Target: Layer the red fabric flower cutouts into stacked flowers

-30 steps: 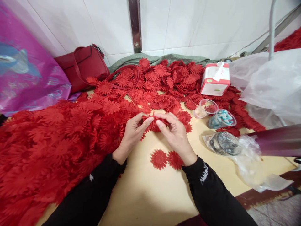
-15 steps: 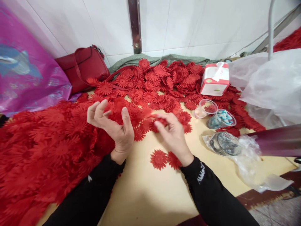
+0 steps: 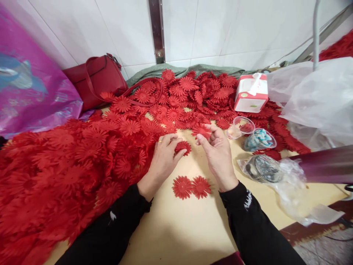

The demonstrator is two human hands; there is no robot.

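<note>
At centre, my left hand (image 3: pixel 164 158) is half-curled against a flower (image 3: pixel 185 148), grip unclear; just right, my right hand (image 3: pixel 219 152) pinches another flower (image 3: pixel 200 130) edgewise, probably so it stays flat.

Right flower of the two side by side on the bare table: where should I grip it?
Probably pinch the right flower by its right-hand petals, coming from the right: it looks flat, that edge faces bare table, while its left side crowds the left flower.
</note>
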